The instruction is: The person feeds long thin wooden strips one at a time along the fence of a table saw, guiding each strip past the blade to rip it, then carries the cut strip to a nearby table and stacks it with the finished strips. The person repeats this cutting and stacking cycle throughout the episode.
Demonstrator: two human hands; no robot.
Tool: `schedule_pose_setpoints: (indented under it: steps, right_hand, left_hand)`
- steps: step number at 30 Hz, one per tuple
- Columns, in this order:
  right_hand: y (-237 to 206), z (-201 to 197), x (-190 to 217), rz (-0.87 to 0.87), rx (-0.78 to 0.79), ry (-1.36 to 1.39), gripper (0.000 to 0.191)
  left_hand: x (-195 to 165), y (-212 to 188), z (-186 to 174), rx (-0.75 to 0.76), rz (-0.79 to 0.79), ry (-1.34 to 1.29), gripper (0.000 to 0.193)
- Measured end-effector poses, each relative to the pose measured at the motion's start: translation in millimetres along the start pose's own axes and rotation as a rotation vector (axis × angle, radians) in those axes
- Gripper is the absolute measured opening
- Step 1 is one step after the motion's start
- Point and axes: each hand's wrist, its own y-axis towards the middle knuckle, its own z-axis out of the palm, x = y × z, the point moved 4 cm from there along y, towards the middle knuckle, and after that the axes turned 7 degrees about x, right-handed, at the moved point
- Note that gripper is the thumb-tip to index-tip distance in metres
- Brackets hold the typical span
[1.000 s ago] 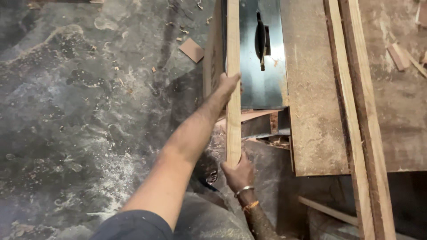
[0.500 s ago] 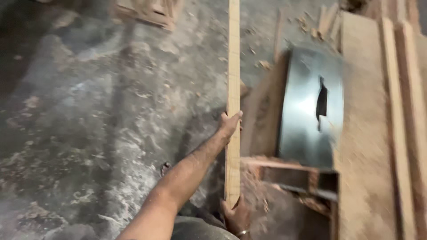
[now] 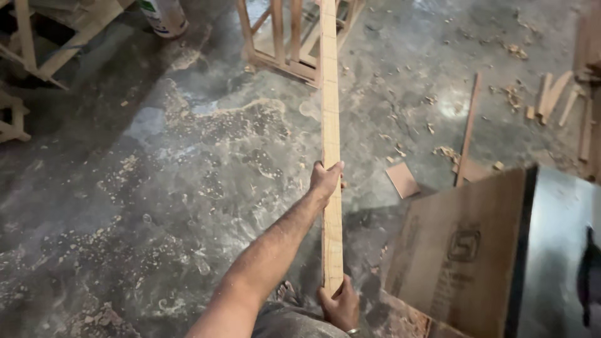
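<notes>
I hold a long, narrow wooden strip point(image 3: 330, 125) out in front of me over the concrete floor. My left hand point(image 3: 325, 180) grips it partway along, arm stretched forward. My right hand point(image 3: 340, 305) grips its near end, close to my body. The strip's far end runs out of view at the top, over a wooden frame point(image 3: 285, 37).
A table saw's metal top point(image 3: 557, 250) and brown side panel point(image 3: 463, 250) stand at lower right. Wood offcuts point(image 3: 554, 94), a thin stick point(image 3: 468, 128) and a small flat square piece point(image 3: 402, 179) lie on the dusty floor. More wooden frames point(image 3: 37, 44) and a plastic container point(image 3: 164, 15) stand at upper left.
The view has swung left, away from the table saw. The strip, still held in both hands, now points out over the open floor toward the wooden frame.
</notes>
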Motion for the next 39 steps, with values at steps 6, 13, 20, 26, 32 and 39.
schedule_pose_setpoints:
  steps: [6, 13, 20, 26, 32, 39]
  right_hand:
    - [114, 50, 94, 0.056, 0.035, -0.099, 0.051]
    - [308, 98, 250, -0.151, 0.076, 0.151, 0.046]
    - [540, 144, 435, -0.041, 0.071, 0.183, 0.037]
    - [689, 235, 560, -0.096, 0.014, 0.545, 0.028]
    - [789, 337, 689, -0.103, -0.039, 0.538, 0.029]
    - [904, 393, 834, -0.196, -0.25, 0.309, 0.038]
  left_hand:
    - [-70, 129, -48, -0.052, 0.038, 0.026, 0.05]
    - [-159, 347, -82, -0.051, 0.044, 0.085, 0.035]
    - [-240, 489, -120, 0.288, -0.013, -0.284, 0.037]
    - [-328, 608, -191, 0.339, -0.076, -0.163, 0.039]
    - [-400, 764, -283, 0.394, -0.086, -0.087, 0.039]
    - [-491, 901, -368, 0.417, 0.042, 0.176, 0.037]
